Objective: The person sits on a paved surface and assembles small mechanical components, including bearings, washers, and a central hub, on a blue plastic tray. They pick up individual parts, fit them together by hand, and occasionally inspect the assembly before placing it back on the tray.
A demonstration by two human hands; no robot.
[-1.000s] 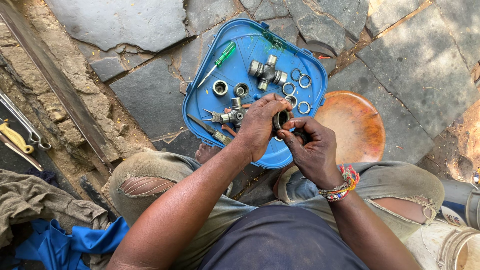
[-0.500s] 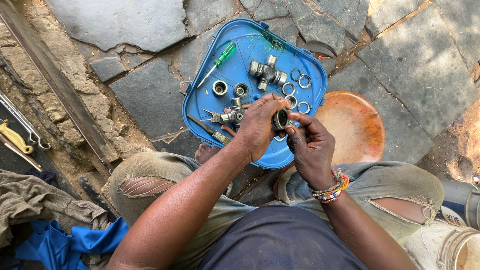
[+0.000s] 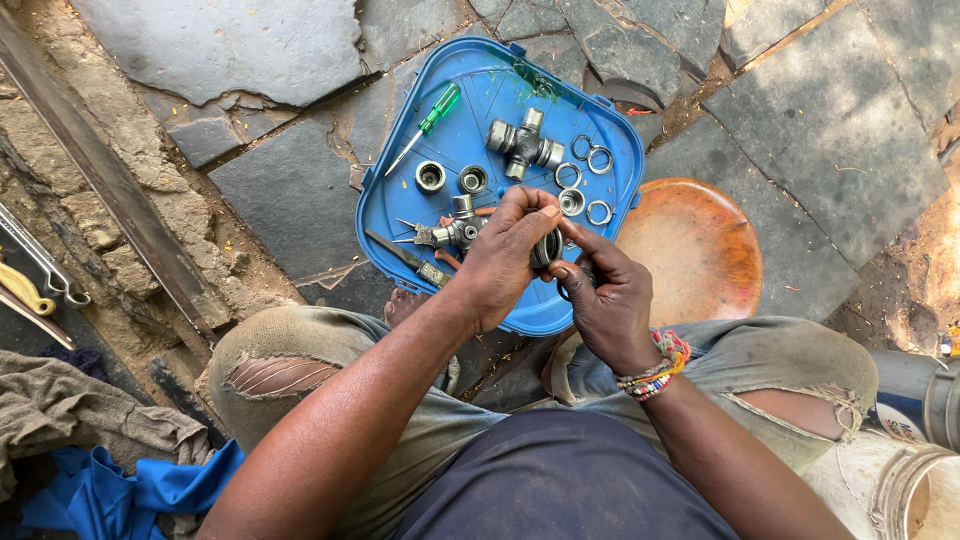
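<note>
My left hand and my right hand meet over the near edge of a blue plastic lid used as a tray. Between the fingertips of both hands is a small round metal bearing cup. On the lid lie a metal cross-shaped joint, a second joint piece, two loose bearing cups, several metal rings, a green-handled screwdriver and pliers. A beaded bracelet circles my right wrist.
An orange round dish sits right of the lid on grey stone slabs. A metal bar runs along the left. Tools and rags, grey and blue, lie at the left. White buckets stand at the lower right.
Both hands have stayed together over the lid's near edge. The fingers have shifted slightly around the bearing cup, and my right hand has turned a little.
</note>
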